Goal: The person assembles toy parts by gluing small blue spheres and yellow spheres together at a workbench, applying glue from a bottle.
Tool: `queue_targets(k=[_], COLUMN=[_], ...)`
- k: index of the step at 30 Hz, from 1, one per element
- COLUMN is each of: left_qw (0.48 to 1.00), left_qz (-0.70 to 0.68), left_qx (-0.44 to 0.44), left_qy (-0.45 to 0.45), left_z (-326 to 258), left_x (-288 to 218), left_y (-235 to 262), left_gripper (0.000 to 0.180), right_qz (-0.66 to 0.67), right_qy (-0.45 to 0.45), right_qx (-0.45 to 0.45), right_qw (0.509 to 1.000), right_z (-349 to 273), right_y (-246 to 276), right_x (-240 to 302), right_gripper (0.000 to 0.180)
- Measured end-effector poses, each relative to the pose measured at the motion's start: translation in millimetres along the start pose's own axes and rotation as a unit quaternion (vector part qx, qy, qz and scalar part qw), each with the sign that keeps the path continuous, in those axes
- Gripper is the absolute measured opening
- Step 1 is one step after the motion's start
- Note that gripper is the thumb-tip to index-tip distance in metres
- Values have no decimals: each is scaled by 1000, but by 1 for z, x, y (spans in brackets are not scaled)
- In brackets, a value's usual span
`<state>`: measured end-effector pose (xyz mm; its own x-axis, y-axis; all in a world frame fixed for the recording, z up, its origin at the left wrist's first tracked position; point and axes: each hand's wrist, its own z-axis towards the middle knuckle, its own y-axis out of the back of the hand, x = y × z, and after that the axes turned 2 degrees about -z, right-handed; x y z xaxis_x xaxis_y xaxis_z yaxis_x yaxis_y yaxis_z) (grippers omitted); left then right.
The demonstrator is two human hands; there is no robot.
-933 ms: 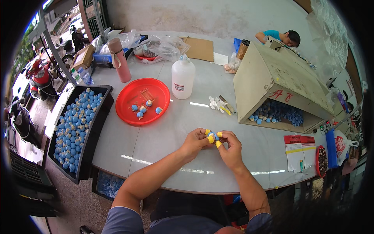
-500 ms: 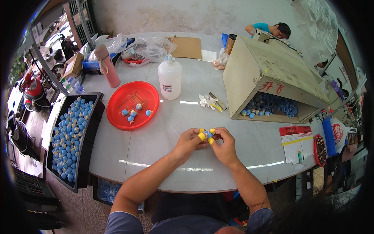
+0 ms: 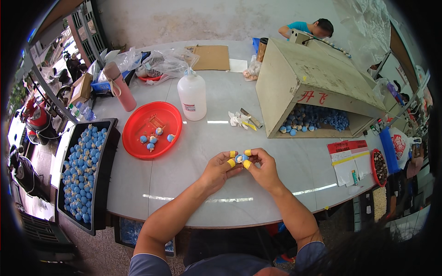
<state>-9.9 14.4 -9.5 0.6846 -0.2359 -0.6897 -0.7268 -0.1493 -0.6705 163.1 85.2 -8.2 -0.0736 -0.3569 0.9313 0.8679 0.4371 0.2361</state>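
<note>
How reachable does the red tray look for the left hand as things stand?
Probably yes: no object shows between the left hand and the red tray ahead to its left. That hand, though, is busy with a small blue-and-cream piece, held together with the right hand.

shirt sleeves (image 3: 149, 266) — short, grey-blue, thin pale edging | finger covers (image 3: 231, 163) — yellow, tube-shaped, four showing

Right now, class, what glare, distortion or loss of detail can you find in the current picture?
Head view: bright reflected streaks cross the pale table; the same head view bends the table's near edge into a curve; at the head view's left, the area around the red scooter looks washed out; in the head view's middle, the blue-and-cream ball between the fingers shows too small for fine detail.
</note>
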Motion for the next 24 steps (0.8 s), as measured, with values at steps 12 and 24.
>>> queue_targets(k=[12, 24], left_qw=[999, 997], left_qz=[33, 59], left_qx=[27, 21], left_qy=[-31, -54], left_z=[1, 2], left_x=[5, 5], left_y=[5, 2], left_gripper=[31, 30], right_qz=[-62, -94], right_qy=[68, 82], right_qx=[-7, -3], right_qw=[996, 992], right_z=[0, 0], right_y=[-2, 0], right_x=[8, 13], right_gripper=[26, 29])
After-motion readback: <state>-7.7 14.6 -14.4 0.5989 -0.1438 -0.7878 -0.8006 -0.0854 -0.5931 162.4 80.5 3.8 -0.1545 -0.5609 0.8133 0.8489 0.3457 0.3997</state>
